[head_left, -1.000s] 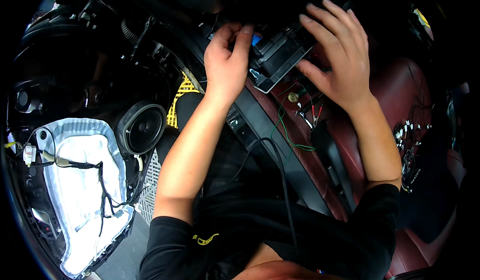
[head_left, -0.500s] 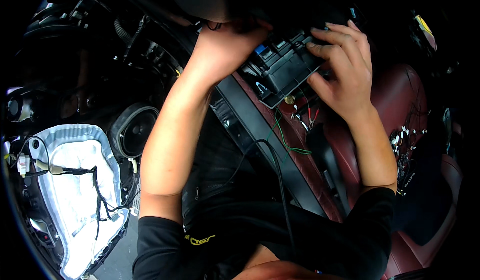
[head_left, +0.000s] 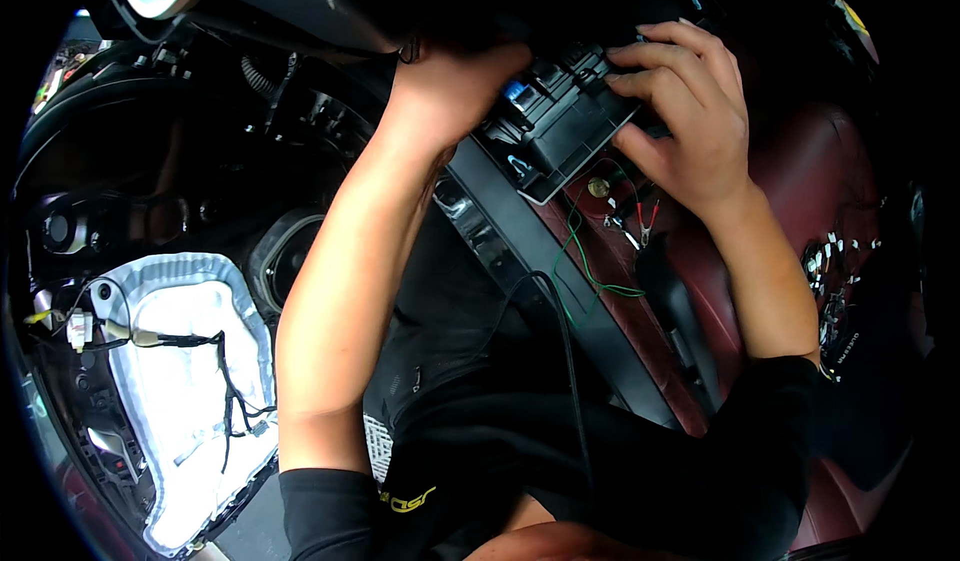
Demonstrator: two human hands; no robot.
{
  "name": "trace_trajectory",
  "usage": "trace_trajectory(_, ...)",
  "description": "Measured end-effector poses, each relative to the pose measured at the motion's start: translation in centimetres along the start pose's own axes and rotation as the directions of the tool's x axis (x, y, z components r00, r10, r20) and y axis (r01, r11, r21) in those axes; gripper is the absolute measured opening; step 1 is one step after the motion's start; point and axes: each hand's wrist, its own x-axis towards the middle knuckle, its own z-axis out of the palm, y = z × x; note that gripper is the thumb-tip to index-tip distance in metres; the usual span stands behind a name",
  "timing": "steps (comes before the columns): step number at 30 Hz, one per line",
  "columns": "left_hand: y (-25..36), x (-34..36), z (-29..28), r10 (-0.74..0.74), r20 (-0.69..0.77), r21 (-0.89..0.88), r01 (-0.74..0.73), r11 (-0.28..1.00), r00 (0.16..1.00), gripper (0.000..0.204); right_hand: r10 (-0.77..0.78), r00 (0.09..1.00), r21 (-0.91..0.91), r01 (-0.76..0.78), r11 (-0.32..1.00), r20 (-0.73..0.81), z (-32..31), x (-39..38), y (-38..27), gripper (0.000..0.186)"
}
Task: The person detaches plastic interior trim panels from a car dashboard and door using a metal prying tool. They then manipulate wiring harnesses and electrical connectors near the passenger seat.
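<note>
While the right hand [head_left: 700, 126] is gripping the black module [head_left: 577, 139] by its right-hand edge, the left hand [head_left: 455, 86] is working in shadow just beside the module's upper left corner. On the right hand, the fingers are curling over that edge, set a little apart, with the thumb pressing in lower down. The left thumb is pointing toward the module, but the other left fingers are disappearing into the dark, so I cannot tell whether they are pinching anything. The module itself is sitting tilted above a dark red surface [head_left: 640, 326], and a blue piece [head_left: 516, 92] is showing on it, near the left hand.

Below the module, a green wire [head_left: 590, 279] is looping down, and a round gold-coloured piece [head_left: 598, 188] is lying close to red-handled clips [head_left: 648, 223]. Right of the module, a dark red seat [head_left: 805, 186] is standing; well to its left, a door with a silvery liner [head_left: 195, 306] is hanging bare.

Judging by this, the step in hand is looking like steadying the module with one hand while the other is handling something at its far side. The next move is probably calling for a firm right-hand hold and careful feeling by the left fingers, as sight is helping little there.
</note>
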Motion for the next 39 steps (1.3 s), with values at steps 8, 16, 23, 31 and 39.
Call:
trace_trajectory(8,-0.6,-0.7,1.6,0.044,-0.157,0.008,-0.043,0.999,0.987,0.016,-0.026,0.999,0.002,0.027,1.000,-0.028,-0.1,0.0,0.1,0.030)
trace_trajectory(16,-0.3,-1.6,3.3,0.091,-0.374,0.151,-0.037,0.988,0.923,0.017,-0.032,0.998,0.023,0.033,0.999,-0.063,-0.3,0.2,-0.8,0.032)
trace_trajectory(23,-0.3,-1.2,3.4,0.043,-0.389,-0.043,-0.065,0.997,0.920,0.015,-0.032,0.999,0.030,0.033,0.999,-0.041,-0.2,0.1,-0.3,0.032)
trace_trajectory(31,-1.0,-1.7,3.1,0.105,-0.362,-0.045,-0.130,0.991,0.926,0.017,-0.021,0.984,0.054,0.031,0.998,-0.178,0.0,0.5,0.1,0.034)
trace_trajectory(39,-1.2,-2.2,3.6,0.001,-0.268,-0.042,-0.013,0.999,0.963,0.023,0.730,0.659,0.652,-0.475,0.591,-0.182,3.6,-2.8,7.1,0.025)
